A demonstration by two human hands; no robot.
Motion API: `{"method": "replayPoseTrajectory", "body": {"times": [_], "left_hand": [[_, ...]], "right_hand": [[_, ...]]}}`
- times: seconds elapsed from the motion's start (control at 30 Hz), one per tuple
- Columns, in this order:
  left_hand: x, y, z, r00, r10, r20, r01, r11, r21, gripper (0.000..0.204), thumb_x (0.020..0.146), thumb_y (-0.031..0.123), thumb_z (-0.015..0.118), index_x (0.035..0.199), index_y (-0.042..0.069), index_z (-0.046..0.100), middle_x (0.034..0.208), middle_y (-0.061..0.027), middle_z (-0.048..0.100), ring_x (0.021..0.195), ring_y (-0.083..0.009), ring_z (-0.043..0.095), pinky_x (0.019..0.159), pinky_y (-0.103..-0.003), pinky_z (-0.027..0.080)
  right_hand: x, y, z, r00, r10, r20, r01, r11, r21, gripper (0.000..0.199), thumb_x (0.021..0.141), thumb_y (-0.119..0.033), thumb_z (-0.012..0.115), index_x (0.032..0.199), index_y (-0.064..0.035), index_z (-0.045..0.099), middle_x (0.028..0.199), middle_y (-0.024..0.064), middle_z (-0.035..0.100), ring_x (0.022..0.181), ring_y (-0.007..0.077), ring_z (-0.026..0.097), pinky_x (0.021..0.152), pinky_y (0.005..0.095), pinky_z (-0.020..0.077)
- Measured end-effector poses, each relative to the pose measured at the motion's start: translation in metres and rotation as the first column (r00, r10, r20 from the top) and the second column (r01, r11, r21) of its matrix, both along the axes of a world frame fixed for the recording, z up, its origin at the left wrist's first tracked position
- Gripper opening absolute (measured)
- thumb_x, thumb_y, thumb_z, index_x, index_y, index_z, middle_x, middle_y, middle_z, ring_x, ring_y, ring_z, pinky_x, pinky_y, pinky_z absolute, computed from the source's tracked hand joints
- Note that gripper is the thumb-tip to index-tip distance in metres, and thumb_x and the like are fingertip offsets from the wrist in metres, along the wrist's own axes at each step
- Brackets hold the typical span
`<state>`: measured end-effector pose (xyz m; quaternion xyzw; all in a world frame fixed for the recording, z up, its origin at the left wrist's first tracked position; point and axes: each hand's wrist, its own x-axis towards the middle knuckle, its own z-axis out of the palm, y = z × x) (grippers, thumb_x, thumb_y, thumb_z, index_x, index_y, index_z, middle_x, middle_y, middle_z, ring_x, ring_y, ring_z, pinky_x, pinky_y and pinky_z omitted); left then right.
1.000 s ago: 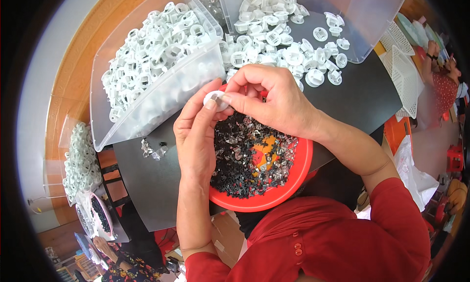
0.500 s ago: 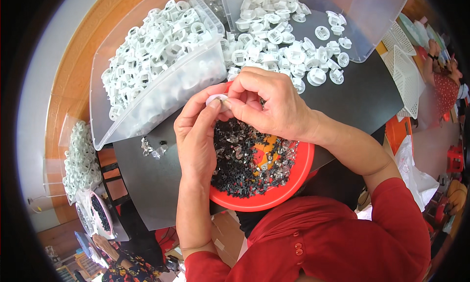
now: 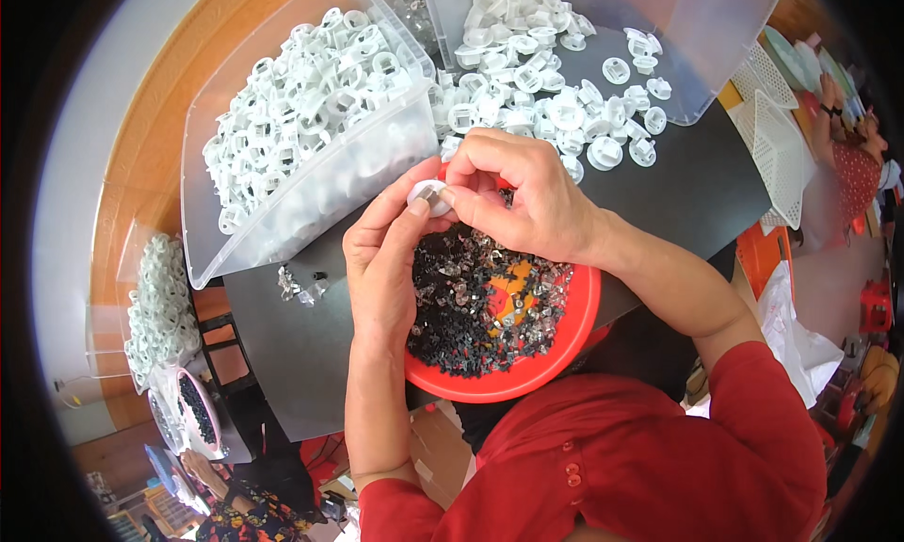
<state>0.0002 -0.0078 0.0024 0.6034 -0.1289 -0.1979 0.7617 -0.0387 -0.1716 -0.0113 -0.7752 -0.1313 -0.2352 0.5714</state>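
Observation:
My left hand [image 3: 381, 259] pinches a small round white plastic part [image 3: 428, 196] between thumb and fingers. My right hand [image 3: 523, 198] meets it from the right, fingertips pressing a tiny metal piece onto that part. Both hands hover over a red bowl [image 3: 556, 349] filled with small black and silvery metal pieces. Just beyond the hands lies a loose pile of white round parts [image 3: 556, 104] on the black table [image 3: 282, 344].
A clear plastic bin [image 3: 311, 175] heaped with white parts stands at the left. Another clear bin [image 3: 697, 33] lies tipped at the back right. A few metal bits [image 3: 297, 285] lie left of the bowl. White mesh baskets [image 3: 777, 142] sit at the right. Another person [image 3: 857, 156] sits far right.
My hands have stayed over the bowl; the fingers of my right hand have shifted slightly on the white part held by my left hand.

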Motion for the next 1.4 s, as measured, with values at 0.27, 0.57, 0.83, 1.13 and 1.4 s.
{"method": "replayPoseTrajectory", "body": {"times": [0.27, 0.57, 0.83, 1.13, 1.4], "left_hand": [[0.007, 0.008, -0.009, 0.998, -0.009, 0.066, 0.008, 1.000, 0.012, 0.027, 0.092, 0.005, 0.052, 0.115, -0.004, 0.065, 0.099, -0.0093, 0.069, 0.080, -0.0097, 0.062, 0.075, -0.023, 0.050], [0.004, 0.004, -0.005, 0.998, 0.016, 0.059, -0.018, 0.999, 0.029, 0.025, 0.091, 0.006, 0.056, 0.110, -0.004, 0.068, 0.094, -0.0074, 0.070, 0.079, -0.0107, 0.063, 0.073, -0.023, 0.050], [0.009, 0.007, -0.009, 0.997, 0.058, 0.043, -0.058, 0.998, 0.003, 0.025, 0.089, 0.005, 0.057, 0.110, -0.005, 0.067, 0.094, -0.0085, 0.070, 0.078, -0.0116, 0.064, 0.073, -0.024, 0.050], [0.017, 0.014, -0.012, 0.991, 0.117, 0.062, -0.117, 0.993, -0.015, 0.030, 0.090, 0.005, 0.056, 0.118, -0.006, 0.062, 0.098, -0.0126, 0.069, 0.081, -0.0160, 0.065, 0.078, -0.026, 0.052], [0.018, 0.012, -0.005, 0.995, 0.087, 0.041, -0.087, 0.996, -0.014, 0.036, 0.095, 0.012, 0.056, 0.125, -0.007, 0.054, 0.105, -0.0148, 0.066, 0.087, -0.0168, 0.064, 0.083, -0.028, 0.052]], "right_hand": [[-0.002, 0.005, 0.002, 0.999, 0.015, 0.042, -0.012, 0.998, -0.062, 0.014, 0.080, -0.008, 0.065, 0.079, -0.0010, 0.053, 0.072, 0.0081, 0.052, 0.058, 0.0197, 0.052, 0.053, 0.0314, 0.0423], [0.002, -0.002, -0.002, 0.994, 0.028, 0.103, -0.019, 0.996, -0.087, 0.012, 0.082, -0.004, 0.069, 0.080, -0.0005, 0.057, 0.074, 0.0056, 0.054, 0.058, 0.0130, 0.048, 0.052, 0.0263, 0.0390], [0.005, -0.003, -0.003, 0.999, 0.013, 0.044, -0.009, 0.997, -0.076, 0.018, 0.081, -0.015, 0.070, 0.081, -0.0002, 0.060, 0.075, 0.0092, 0.060, 0.061, 0.0219, 0.058, 0.057, 0.0311, 0.0464], [-0.033, -0.016, 0.029, 0.981, 0.000, -0.193, -0.073, 0.927, -0.367, 0.014, 0.080, -0.013, 0.063, 0.077, 0.0004, 0.061, 0.077, 0.0147, 0.064, 0.073, 0.0321, 0.064, 0.065, 0.0404, 0.0506], [-0.077, -0.017, 0.010, 0.979, 0.000, -0.205, -0.129, 0.779, -0.613, 0.009, 0.074, -0.006, 0.061, 0.077, 0.0014, 0.059, 0.082, 0.0155, 0.058, 0.076, 0.0332, 0.061, 0.066, 0.0430, 0.0500]]}}
